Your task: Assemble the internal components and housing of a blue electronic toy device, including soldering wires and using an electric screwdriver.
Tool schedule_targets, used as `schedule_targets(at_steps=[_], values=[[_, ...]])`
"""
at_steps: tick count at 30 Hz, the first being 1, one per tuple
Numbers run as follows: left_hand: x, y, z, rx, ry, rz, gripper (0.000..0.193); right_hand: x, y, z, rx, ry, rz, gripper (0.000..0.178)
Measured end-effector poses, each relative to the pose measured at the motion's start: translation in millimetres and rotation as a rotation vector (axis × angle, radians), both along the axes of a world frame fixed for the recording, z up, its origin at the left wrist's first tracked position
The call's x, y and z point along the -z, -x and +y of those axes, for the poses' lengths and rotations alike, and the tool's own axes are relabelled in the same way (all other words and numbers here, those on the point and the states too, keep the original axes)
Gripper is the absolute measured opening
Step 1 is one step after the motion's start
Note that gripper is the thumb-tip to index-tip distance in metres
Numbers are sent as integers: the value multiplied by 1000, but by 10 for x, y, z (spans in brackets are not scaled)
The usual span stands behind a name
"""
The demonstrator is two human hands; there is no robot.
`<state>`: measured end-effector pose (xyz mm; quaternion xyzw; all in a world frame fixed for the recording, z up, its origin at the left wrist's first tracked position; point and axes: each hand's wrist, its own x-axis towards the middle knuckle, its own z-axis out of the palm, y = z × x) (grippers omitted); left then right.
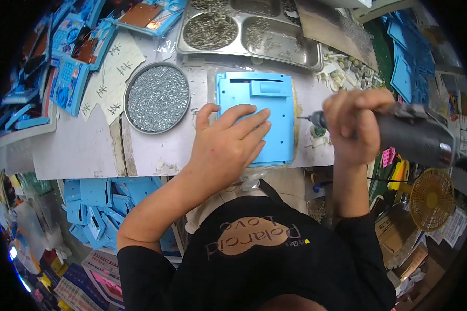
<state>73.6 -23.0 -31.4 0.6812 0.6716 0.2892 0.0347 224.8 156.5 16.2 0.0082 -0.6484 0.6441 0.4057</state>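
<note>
I am seeing the left hand (225, 145) lying with spread fingers on the blue casing (281, 122) on the table (155, 155), probably for steadying it. The right hand (355, 124) is curling its fingers around the dark driver (415, 135), pointing it leftward, just beside the casing, whose long axis is running near to far.

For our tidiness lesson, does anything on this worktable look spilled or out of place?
Yes: small pale pieces lie loose right of the metal tray, unlike the silvery bits gathered in the round dish; possibly spilled.
</note>
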Motion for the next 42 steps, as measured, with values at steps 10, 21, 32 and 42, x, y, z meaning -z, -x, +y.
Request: schedule_targets(at_steps=[10,21,32,42], values=[[-58,-47,-3,-32,73,50,35,114,104,38,66,-19,-86,9],[19,315,402,-74,-51,-73,38,-155,-190,-246,19,126,-90,22],[28,1036,-1671,-677,-615,-308,58,-524,-509,333,-96,97,56,20],[1258,1074,-5019,-2476,-827,-882,84,-359,-41,464,-219,181,-12,18]])
